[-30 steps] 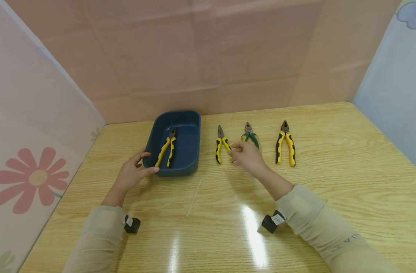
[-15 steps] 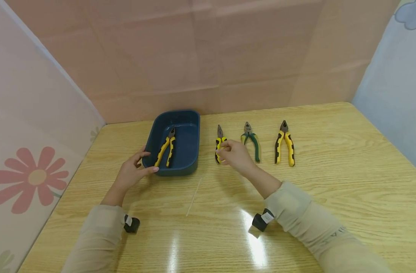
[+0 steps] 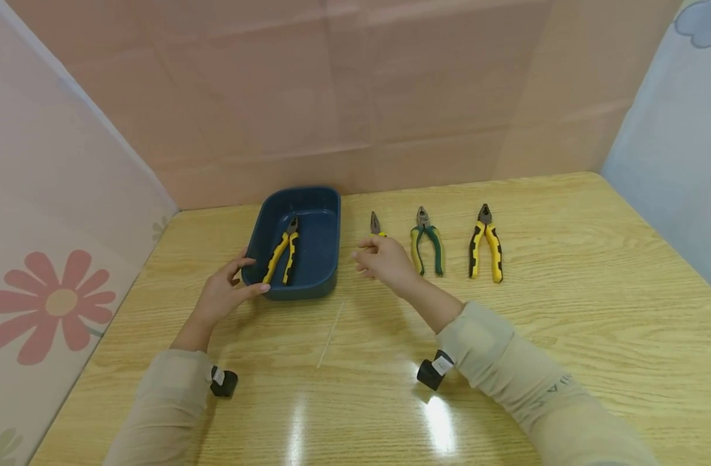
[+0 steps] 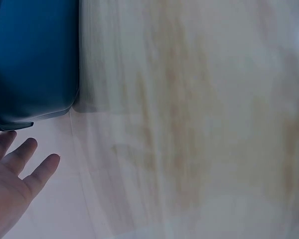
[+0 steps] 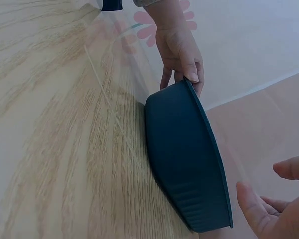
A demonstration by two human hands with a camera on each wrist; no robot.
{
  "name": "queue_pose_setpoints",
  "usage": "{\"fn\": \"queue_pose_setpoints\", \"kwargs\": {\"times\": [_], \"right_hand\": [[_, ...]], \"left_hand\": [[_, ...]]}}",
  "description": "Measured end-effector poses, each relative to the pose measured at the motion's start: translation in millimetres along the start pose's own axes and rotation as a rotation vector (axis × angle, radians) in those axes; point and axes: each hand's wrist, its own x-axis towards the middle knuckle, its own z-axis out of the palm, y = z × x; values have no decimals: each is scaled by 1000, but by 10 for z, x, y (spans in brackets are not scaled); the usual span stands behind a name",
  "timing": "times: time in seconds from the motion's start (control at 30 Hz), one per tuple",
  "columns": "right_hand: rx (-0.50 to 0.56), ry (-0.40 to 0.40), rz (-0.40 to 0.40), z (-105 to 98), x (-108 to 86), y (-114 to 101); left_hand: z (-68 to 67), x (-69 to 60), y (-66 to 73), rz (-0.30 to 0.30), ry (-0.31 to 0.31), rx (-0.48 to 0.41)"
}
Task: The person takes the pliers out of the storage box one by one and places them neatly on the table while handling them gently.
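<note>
My left hand [image 3: 221, 294] holds the near left corner of a dark blue plastic bin [image 3: 326, 288]. In the right wrist view that hand's thumb [image 5: 191, 70] lies at the rim. Inside the bin rests a pair of combination pliers [image 3: 289, 249] with yellow and black handles. My right hand [image 3: 388, 262] is over the handles of needle-nose pliers [image 3: 375, 223], hiding most of them; its thumb and fingers [image 5: 291, 168] stand apart with nothing between them. Just right of it lie pliers with green and yellow handles [image 3: 438, 249].
Another yellow and black pair of pliers [image 3: 495, 255] lies farther right on the wood-grain table [image 3: 594, 310]. A thin pale strip [image 3: 331, 336] is on the table in front of the bin. A pinkish cloth backdrop [image 3: 390, 97] rises behind the table, with side panels at left and right.
My right hand has moved left, from beside the green-handled pliers to over the needle-nose pliers, uncovering the green handles. The left hand and bin have stayed in place.
</note>
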Motion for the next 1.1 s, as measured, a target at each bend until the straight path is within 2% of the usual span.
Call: {"fn": "queue_pose_setpoints", "kwargs": {"times": [0.27, 0.47, 0.6, 1.1], "right_hand": [[39, -1, -9, 108, 52, -49], [97, -8, 24, 175, 90, -53], [135, -24, 19, 218, 111, -56], [150, -46, 8, 330, 177, -100]], "left_hand": [[-4, 5, -4, 8, 2, -5], [13, -4, -8, -6, 0, -4], [14, -11, -5, -5, 3, -5], [-6, 14, -19, 14, 2, 0]]}}
